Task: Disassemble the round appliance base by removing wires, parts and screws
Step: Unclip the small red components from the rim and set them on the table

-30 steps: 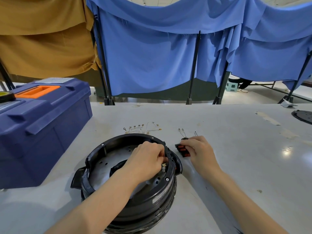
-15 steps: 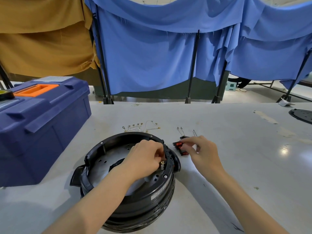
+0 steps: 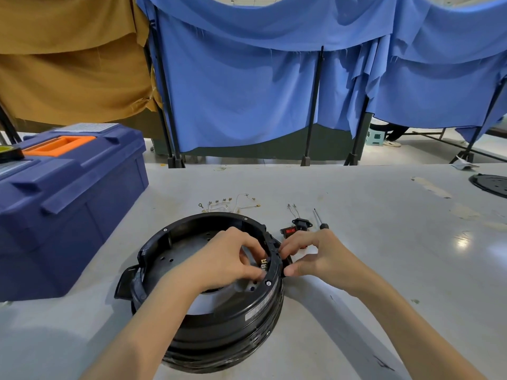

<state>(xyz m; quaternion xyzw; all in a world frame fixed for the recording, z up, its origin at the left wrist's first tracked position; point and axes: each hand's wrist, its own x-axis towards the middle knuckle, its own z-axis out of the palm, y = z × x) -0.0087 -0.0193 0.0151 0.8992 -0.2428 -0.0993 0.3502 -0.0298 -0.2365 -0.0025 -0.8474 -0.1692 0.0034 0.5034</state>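
The round black appliance base (image 3: 192, 322) sits on the grey table in front of me, open side up. My left hand (image 3: 225, 261) reaches inside it and pinches a small part with brass terminals (image 3: 264, 264) set in the right inner wall. My right hand (image 3: 315, 256) grips the same stretch of rim from outside, thumb and fingers on a black tab. Behind the base lie removed white wires with terminals (image 3: 233, 204). A red rocker switch (image 3: 290, 231), a black socket part (image 3: 301, 222) and a thin screwdriver (image 3: 319, 219) lie right of it.
A big blue toolbox (image 3: 68, 204) with an orange handle stands at the left. A black round plate (image 3: 491, 185) lies at the table's far right edge. Blue and brown cloth screens on black stands close off the back.
My right hand let go of the red switch parts, which now lie on the table, and came back to the outside of the rim. My left hand stayed inside the base.
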